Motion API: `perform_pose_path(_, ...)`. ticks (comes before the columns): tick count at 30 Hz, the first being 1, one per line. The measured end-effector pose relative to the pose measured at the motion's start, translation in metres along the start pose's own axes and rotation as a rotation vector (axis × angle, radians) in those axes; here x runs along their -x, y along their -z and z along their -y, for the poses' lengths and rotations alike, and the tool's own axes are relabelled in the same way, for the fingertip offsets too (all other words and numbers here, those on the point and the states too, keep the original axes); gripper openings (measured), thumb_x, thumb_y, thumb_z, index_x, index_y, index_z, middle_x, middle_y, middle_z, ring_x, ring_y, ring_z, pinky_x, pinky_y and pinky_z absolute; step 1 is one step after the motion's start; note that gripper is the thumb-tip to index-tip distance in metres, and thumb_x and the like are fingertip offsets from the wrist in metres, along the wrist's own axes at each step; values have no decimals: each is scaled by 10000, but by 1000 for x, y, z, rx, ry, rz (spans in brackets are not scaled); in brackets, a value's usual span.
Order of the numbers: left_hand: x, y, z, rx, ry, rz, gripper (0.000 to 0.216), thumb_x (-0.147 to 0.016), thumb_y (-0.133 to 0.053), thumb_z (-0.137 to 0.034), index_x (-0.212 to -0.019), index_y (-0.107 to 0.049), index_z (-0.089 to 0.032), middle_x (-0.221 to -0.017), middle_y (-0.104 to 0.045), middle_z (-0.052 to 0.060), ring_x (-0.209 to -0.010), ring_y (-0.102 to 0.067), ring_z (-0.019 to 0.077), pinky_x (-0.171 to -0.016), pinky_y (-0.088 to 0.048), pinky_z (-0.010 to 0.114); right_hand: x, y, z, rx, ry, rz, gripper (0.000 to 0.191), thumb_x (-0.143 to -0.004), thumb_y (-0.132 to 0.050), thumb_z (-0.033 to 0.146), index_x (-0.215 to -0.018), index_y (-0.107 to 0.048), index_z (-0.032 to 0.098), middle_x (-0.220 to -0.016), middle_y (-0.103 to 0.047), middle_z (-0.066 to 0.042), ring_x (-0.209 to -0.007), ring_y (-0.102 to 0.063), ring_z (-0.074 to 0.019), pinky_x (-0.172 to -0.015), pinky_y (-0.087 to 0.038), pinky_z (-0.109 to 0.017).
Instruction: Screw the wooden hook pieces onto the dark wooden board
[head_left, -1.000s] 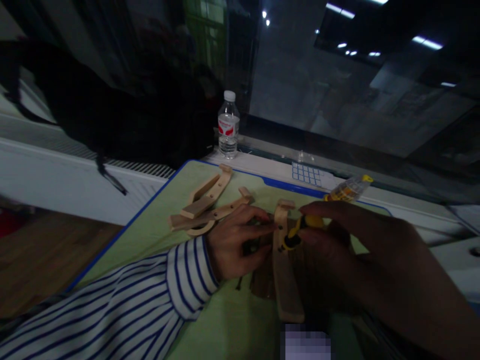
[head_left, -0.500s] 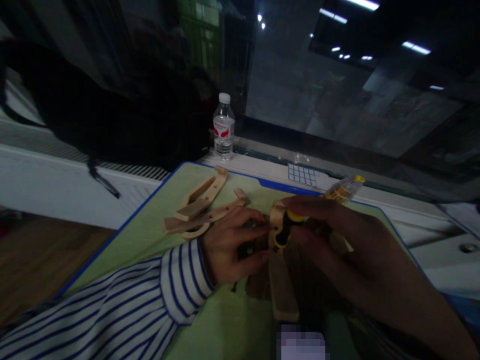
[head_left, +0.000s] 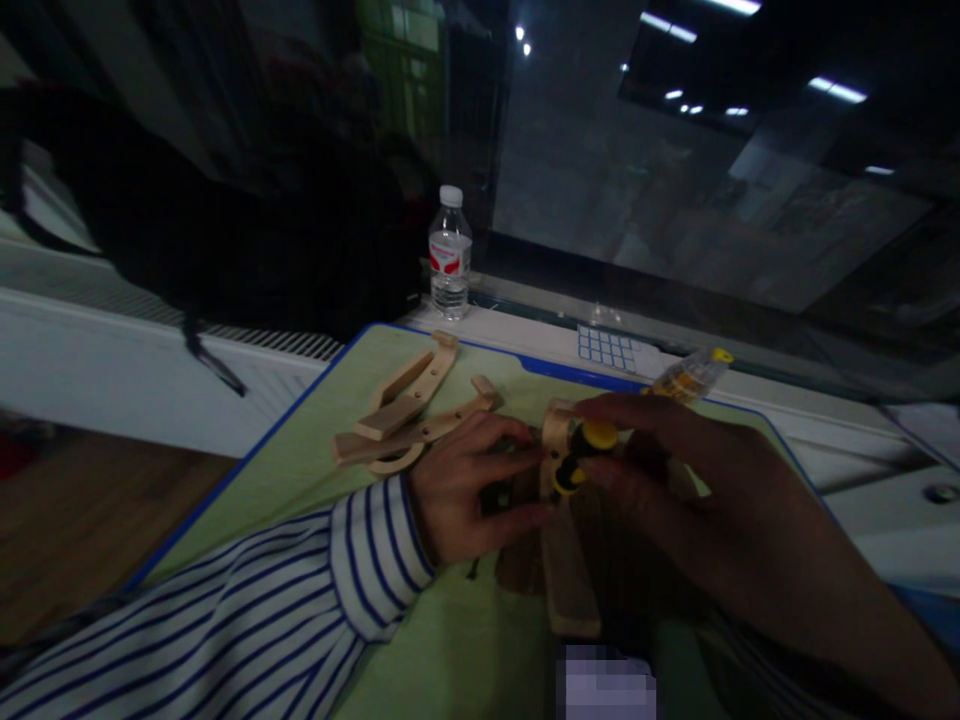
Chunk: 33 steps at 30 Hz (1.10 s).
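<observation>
My right hand [head_left: 697, 490] pinches the yellow top of a short black-and-yellow screwdriver [head_left: 596, 436] between thumb and finger. Its black lower part stands over a hole in a curved wooden piece [head_left: 570, 585], though the tip is hidden. From the left, my left hand [head_left: 476, 490] closes its fingertips against the edge of that piece. Under it lies a dark brown wooden part [head_left: 517, 565], mostly in shadow. Beside my left hand, more curved wooden pieces [head_left: 416, 400] with holes are stacked on the green table [head_left: 292, 490].
A water bottle [head_left: 450, 260] stands on the sill behind the table. At the back right lies a clear container with a yellow cap [head_left: 690, 375], near a blue-gridded sheet [head_left: 606, 348]. A black bag [head_left: 300, 220] rests at the left, and a blurred pale patch [head_left: 609, 685] is at the front.
The screwdriver's yellow top has tilted or turned and shows more now. My right hand has shifted slightly; my left hand stays at the wooden piece.
</observation>
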<state>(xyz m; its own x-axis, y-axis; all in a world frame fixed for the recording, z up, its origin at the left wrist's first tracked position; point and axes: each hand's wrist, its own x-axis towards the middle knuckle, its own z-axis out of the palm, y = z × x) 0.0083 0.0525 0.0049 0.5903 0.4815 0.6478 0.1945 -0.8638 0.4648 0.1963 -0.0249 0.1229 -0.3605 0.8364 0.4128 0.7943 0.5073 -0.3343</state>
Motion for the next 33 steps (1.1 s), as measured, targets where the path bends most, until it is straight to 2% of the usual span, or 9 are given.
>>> perform_pose_path(8, 0, 0, 0, 8, 7, 2, 338, -770, -651, -392, -1040, -664, -188, -1059, -598, 102, -952, -552, 233, -844, -447, 420, -3, -1, 2, -32, -80, -28, 144, -876, -535, 333, -975, -536, 228, -748, -657, 2, -582, -624, -127, -487, -477, -214)
perform_pose_path(14, 0, 0, 1, 16, -6, 19, 286, -777, -649, -365, -1000, -671, -187, -1056, -594, 102, -957, -555, 229, -852, -452, 415, -1, -12, 0, -153, -102, -61, 173, -855, -570, 338, -993, -526, 243, -952, -690, -42, -850, -674, -186, -604, -522, -241)
perform_pose_path(18, 1, 0, 0, -10, -17, -6, 320, -783, -645, -358, -1048, -646, -179, -1082, -589, 114, -978, -555, 233, -867, -459, 416, -3, -16, -3, -205, -61, -73, 199, -871, -563, 293, -1066, -543, 254, -945, -698, -4, -831, -673, -146, -641, -517, -213)
perform_pose_path(21, 2, 0, 0, -30, -29, -25, 365, -782, -647, -361, -1096, -626, -178, -1099, -584, 121, -1005, -552, 238, -901, -449, 423, -4, -12, -4, -237, -6, -33, 172, -883, -548, 255, -1052, -584, 256, -991, -702, 16, -871, -665, -119, -731, -510, -196)
perform_pose_path(24, 2, 0, 1, -44, -20, -4, 367, -780, -642, -367, -1097, -635, -183, -1108, -579, 122, -1020, -547, 244, -914, -442, 423, -3, -3, -2, -232, 11, 29, 263, -899, -508, 204, -1151, -567, 245, -1121, -679, 2, -992, -635, -116, -821, -492, -197)
perform_pose_path(27, 2, -1, 3, -47, 1, 33, 379, -779, -633, -383, -1110, -643, -200, -1112, -580, 116, -1016, -544, 246, -917, -437, 428, 0, 3, 0, -222, 32, 82, 337, -904, -471, 157, -1223, -537, 240, -1169, -661, -3, -1029, -617, -103, -859, -477, -199)
perform_pose_path(33, 2, -2, 7, -28, -18, 41, 375, -774, -628, -371, -1111, -647, -208, -1119, -583, 113, -1011, -539, 248, -896, -443, 439, 0, 1, 2, -149, 70, 14, 296, -895, -500, 180, -1174, -579, 236, -1138, -677, 4, -999, -627, -114, -887, -462, -238)
